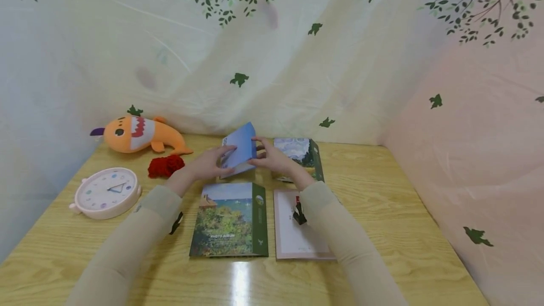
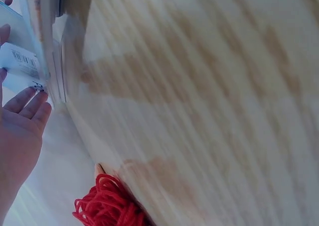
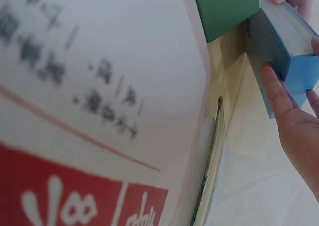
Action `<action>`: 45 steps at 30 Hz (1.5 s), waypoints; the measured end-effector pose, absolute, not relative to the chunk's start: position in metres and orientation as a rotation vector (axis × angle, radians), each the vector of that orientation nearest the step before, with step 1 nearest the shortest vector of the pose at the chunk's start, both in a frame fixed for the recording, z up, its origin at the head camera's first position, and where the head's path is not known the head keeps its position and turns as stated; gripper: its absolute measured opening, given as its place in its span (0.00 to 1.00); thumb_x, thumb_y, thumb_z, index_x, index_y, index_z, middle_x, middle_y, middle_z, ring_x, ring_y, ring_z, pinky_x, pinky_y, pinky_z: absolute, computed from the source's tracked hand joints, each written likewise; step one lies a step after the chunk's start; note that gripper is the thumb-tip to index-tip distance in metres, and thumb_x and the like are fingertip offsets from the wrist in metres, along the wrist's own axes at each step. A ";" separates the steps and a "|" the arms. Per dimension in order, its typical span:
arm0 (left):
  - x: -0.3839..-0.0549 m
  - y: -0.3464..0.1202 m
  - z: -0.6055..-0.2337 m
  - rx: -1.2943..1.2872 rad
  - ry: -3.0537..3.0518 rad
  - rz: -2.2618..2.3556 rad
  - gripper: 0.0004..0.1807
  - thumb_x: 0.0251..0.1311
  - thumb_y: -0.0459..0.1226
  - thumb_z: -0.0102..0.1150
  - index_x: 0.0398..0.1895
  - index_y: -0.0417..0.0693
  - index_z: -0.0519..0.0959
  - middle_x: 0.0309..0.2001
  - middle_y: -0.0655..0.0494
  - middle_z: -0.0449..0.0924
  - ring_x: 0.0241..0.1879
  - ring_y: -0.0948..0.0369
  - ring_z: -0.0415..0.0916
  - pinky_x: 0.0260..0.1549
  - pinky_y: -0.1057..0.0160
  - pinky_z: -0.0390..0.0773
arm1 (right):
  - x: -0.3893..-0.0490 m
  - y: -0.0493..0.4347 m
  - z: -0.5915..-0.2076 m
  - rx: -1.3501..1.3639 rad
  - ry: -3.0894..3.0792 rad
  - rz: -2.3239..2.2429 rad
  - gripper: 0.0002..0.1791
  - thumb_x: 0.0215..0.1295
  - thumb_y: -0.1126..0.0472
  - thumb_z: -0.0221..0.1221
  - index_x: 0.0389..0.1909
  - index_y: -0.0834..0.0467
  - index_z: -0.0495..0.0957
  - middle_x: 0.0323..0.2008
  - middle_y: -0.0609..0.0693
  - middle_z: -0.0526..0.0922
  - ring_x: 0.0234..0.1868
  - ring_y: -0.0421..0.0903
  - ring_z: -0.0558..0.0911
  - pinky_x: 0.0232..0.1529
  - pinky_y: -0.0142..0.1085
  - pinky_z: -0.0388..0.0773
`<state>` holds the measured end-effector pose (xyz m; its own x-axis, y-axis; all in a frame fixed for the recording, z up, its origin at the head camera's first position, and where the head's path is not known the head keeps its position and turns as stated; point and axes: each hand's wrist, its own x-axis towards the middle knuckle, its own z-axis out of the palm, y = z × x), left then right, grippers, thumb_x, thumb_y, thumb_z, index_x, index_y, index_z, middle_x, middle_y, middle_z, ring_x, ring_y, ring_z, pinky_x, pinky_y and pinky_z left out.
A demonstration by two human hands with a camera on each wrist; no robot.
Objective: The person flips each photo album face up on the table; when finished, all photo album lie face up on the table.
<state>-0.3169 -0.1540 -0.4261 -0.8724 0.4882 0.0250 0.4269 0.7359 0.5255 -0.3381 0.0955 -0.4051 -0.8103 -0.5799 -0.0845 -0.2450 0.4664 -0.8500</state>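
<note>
A thick blue book (image 1: pixel 240 148) is held tilted at the back middle of the table, between both hands. My left hand (image 1: pixel 206 162) grips its left side, with fingers on the cover and the thumb near the lower edge. On the other side my right hand (image 1: pixel 275 158) holds it by the spine end. The right wrist view shows the book's page block and blue spine (image 3: pixel 305 71). A white barcode label (image 2: pixel 20 61) shows on the book in the left wrist view. Just in front lies a photo album (image 1: pixel 225 221) with a garden-and-sea cover.
Right of the blue book lies another painted-cover album (image 1: pixel 293 152). Nearer, a white-covered book (image 1: pixel 284 235) lies partly under the right forearm. To the left are red yarn (image 1: pixel 163 166), a pink clock (image 1: pixel 106 192) and an orange plush shark (image 1: pixel 146 134). Fabric walls border the wooden table (image 1: pixel 374 211).
</note>
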 end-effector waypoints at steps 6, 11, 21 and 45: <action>-0.318 -0.155 -0.426 0.754 2.774 0.919 0.43 0.57 0.53 0.61 0.74 0.60 0.53 0.71 0.45 0.55 0.67 0.45 0.57 0.61 0.41 0.62 | -0.338 0.094 -0.403 -0.705 2.349 -1.337 0.42 0.61 0.54 0.63 0.71 0.44 0.50 0.63 0.58 0.63 0.63 0.54 0.70 0.53 0.44 0.76; -0.319 -0.154 -0.425 0.760 2.727 1.038 0.44 0.56 0.53 0.62 0.74 0.62 0.51 0.71 0.46 0.55 0.67 0.46 0.59 0.60 0.42 0.65 | -0.339 0.093 -0.401 -0.726 2.360 -1.346 0.43 0.60 0.57 0.64 0.72 0.44 0.50 0.64 0.58 0.62 0.64 0.55 0.69 0.54 0.44 0.76; -0.319 -0.148 -0.418 0.817 2.590 1.308 0.44 0.58 0.45 0.63 0.74 0.52 0.51 0.70 0.43 0.56 0.62 0.43 0.67 0.60 0.42 0.64 | -0.333 0.091 -0.389 -0.733 2.418 -1.324 0.45 0.61 0.55 0.62 0.73 0.51 0.47 0.68 0.58 0.59 0.65 0.56 0.68 0.56 0.46 0.75; -0.316 -0.138 -0.405 0.749 2.310 1.749 0.40 0.62 0.40 0.59 0.74 0.62 0.51 0.71 0.45 0.55 0.62 0.42 0.66 0.54 0.45 0.72 | -0.320 0.096 -0.372 -0.713 2.324 -1.496 0.45 0.60 0.63 0.63 0.73 0.58 0.46 0.67 0.59 0.61 0.64 0.57 0.69 0.54 0.44 0.76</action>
<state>-0.3162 -0.1379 -0.4054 -0.8644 0.4709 0.1764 0.2973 0.1957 0.9345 -0.3203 0.0958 -0.3718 -0.8365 -0.5473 0.0257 -0.2500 0.3395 -0.9068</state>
